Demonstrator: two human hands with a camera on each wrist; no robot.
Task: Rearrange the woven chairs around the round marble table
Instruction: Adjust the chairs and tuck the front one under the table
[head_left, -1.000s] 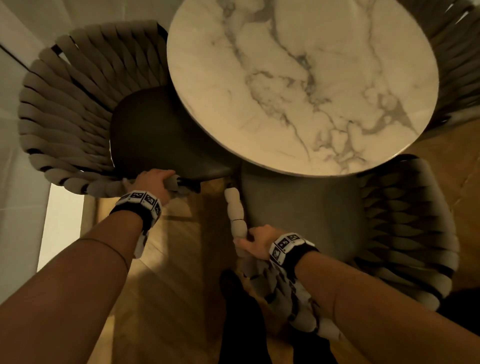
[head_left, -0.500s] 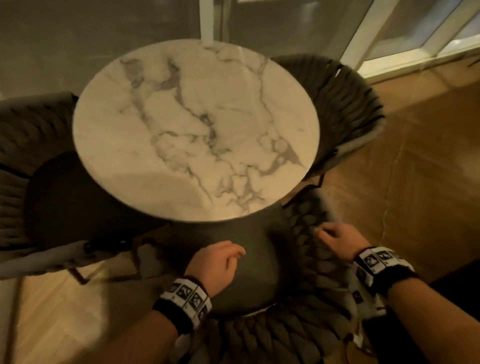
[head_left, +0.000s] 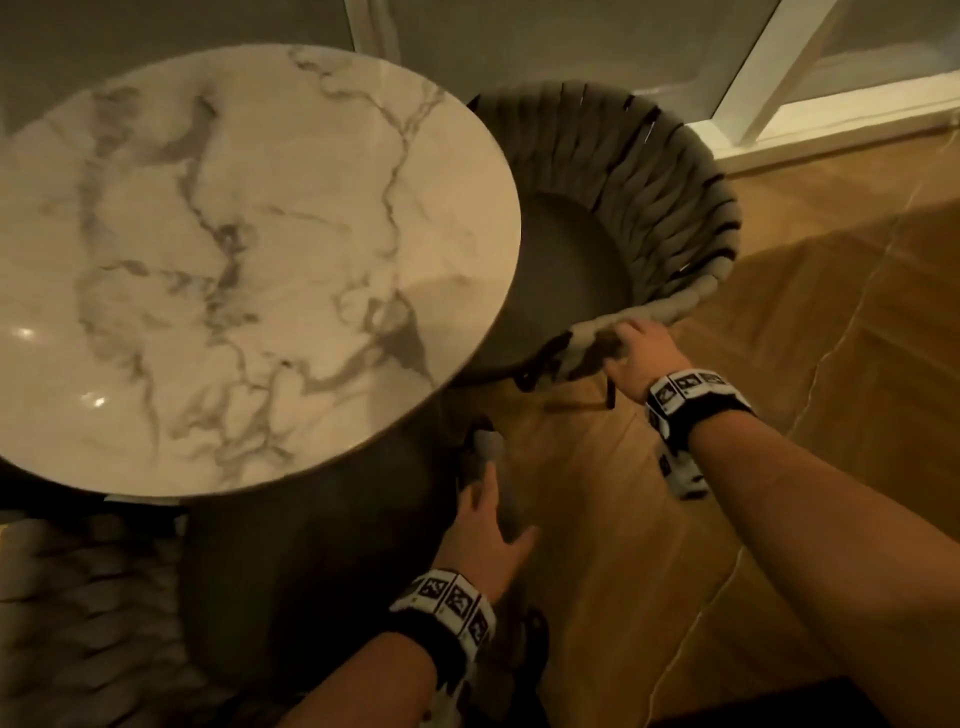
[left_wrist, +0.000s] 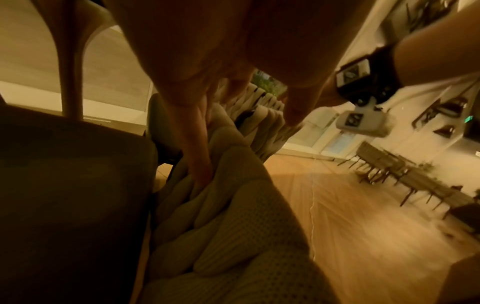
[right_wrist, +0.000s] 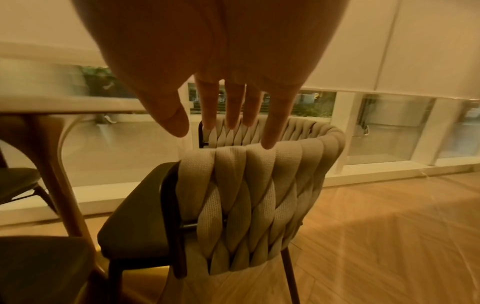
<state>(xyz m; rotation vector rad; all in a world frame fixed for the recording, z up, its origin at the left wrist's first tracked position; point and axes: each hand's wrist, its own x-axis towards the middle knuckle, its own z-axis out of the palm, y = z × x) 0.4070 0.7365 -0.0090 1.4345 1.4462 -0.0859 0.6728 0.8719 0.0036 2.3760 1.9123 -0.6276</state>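
The round marble table (head_left: 234, 260) fills the left of the head view. A woven chair (head_left: 639, 182) stands tucked at its right side, dark seat (head_left: 566, 270) partly under the top. My right hand (head_left: 631, 345) reaches its woven rim with straight fingers (right_wrist: 270, 133); the tips lie on the top band of the chair (right_wrist: 249, 201). A second woven chair (head_left: 78, 623) stands nearest me, its seat (head_left: 311, 571) under the table edge. My left hand (head_left: 483, 514) rests open on that chair's right arm end, one finger (left_wrist: 200, 164) touching the weave (left_wrist: 233, 236).
Herringbone wood floor (head_left: 727, 519) spreads to the right. A white window frame (head_left: 769, 88) and sill run behind the far chair. The table's pedestal (right_wrist: 59, 164) stands between the seats. More tables and chairs (left_wrist: 402, 170) line the room beyond.
The view swung right. Both hands let go of the left chair pair's arm ends; the right hand moved to the right-hand chair's rim, the left hand to the near chair's right arm end.
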